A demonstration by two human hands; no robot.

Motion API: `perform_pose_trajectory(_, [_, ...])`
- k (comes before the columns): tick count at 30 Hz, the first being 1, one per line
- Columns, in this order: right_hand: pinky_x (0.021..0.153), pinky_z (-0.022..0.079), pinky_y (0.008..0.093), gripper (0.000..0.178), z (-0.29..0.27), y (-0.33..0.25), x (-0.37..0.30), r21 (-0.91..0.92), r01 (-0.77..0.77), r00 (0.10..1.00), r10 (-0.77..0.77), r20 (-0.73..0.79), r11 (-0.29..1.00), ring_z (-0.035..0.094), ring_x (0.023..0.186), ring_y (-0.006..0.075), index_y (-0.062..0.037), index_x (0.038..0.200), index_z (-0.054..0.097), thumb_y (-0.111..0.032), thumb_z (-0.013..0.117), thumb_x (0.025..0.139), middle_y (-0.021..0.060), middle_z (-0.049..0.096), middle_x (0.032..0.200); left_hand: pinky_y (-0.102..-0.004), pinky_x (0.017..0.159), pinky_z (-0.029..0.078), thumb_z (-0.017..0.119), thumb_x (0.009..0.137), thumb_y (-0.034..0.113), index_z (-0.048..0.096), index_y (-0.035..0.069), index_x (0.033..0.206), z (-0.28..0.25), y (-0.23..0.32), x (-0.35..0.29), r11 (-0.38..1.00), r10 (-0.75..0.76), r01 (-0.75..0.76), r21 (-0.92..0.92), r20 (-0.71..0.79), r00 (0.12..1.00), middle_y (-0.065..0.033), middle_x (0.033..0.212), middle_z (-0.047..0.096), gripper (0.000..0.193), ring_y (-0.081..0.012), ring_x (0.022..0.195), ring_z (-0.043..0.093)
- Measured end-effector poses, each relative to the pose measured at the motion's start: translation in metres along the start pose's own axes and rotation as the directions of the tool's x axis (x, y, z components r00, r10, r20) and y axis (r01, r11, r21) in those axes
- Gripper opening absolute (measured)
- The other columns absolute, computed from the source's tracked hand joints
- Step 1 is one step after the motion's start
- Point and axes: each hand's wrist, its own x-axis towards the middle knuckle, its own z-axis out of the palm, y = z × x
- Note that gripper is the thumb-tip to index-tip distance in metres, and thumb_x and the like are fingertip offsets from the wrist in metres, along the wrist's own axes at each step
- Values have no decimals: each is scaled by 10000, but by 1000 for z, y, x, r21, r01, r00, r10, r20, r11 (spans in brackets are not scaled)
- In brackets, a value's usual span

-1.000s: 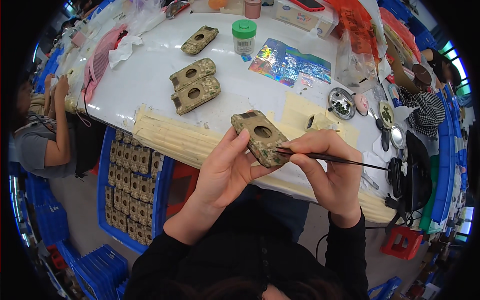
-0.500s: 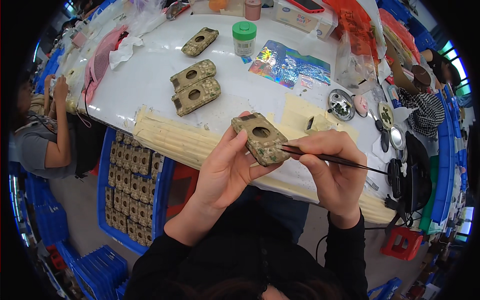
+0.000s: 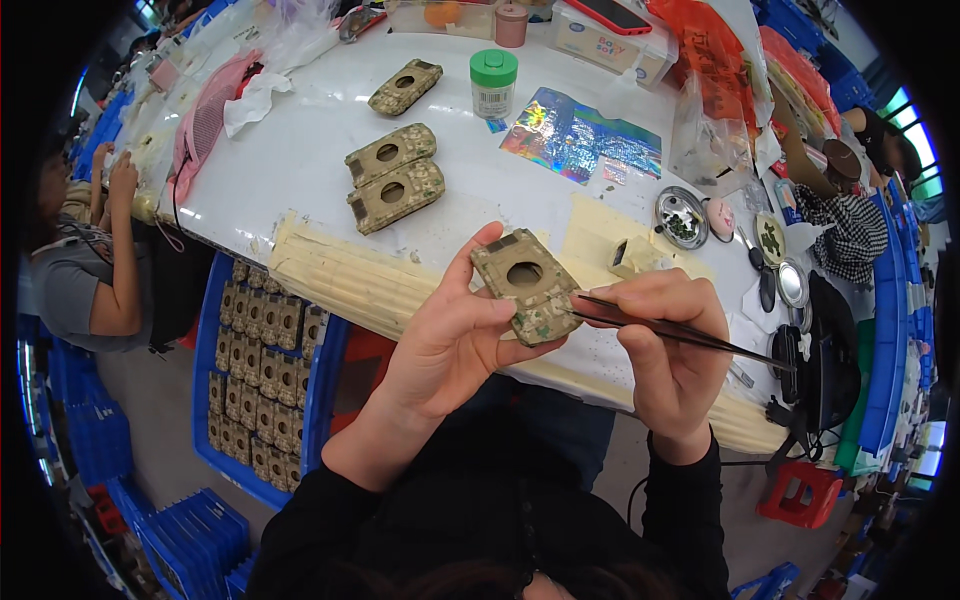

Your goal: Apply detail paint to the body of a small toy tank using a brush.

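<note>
My left hand grips a camouflage-patterned toy tank hull by its left side and lower edge. The hull has a round hole in its top. In my right hand is a pair of dark tweezers, pinched between thumb and fingers. Their tips meet the hull's right edge; whether anything tiny is between them I cannot tell. Beyond my hands lie more camouflage hulls: two side by side and a single one farther back.
A blue crate full of similar hulls stands below left. On the white table are a green-lidded jar, a holographic sheet, and a round metal dish of small green pieces. Another person sits at the left.
The hull has been turned and tilted in my left hand, its top facing me more, and my left thumb has shifted lower. The tweezers stay at its right edge, at a flatter angle.
</note>
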Motion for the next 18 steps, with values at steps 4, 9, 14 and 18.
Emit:
perform_pose_trajectory(4, [809, 493, 321, 189, 0, -1, -2, 9, -2, 1000, 2, 5, 1000, 630, 910, 231, 33, 998, 610, -2, 695, 833, 147, 690, 965, -482, 991, 479, 537, 864, 69, 252, 187, 1451, 0, 0, 1, 1000, -4, 4, -1, 17, 1000, -256, 1419, 375, 664, -342, 1267, 488])
perform_pose_trajectory(9, [816, 486, 330, 192, 0, -3, -3, -30, -1, 1000, 1, 23, 1000, 634, 906, 234, 26, 997, 617, -13, 703, 830, 132, 706, 964, -479, 977, 488, 554, 836, 57, 260, 184, 1447, -2, -1, 2, 1000, -14, 14, -9, 21, 1000, -256, 1414, 382, 690, -349, 1252, 502])
perform_pose_trajectory(14, [847, 542, 384, 178, -7, -5, -1, -134, 53, 987, -31, 160, 990, 650, 929, 284, 44, 1018, 534, -48, 623, 894, 185, 616, 997, -480, 975, 490, 557, 827, 55, 254, 177, 1449, -3, -1, 1, 1000, -13, 13, -5, 30, 999, -258, 1411, 385, 703, -356, 1247, 505])
perform_pose_trajectory(18, [801, 504, 328, 196, 0, -5, -4, -29, 13, 999, -12, 32, 999, 643, 900, 240, 34, 997, 615, -2, 700, 824, 142, 694, 960, -479, 975, 490, 549, 842, 52, 214, 171, 1474, -2, -1, 2, 1000, -13, 13, -1, 29, 999, -258, 1419, 375, 725, -358, 1254, 497])
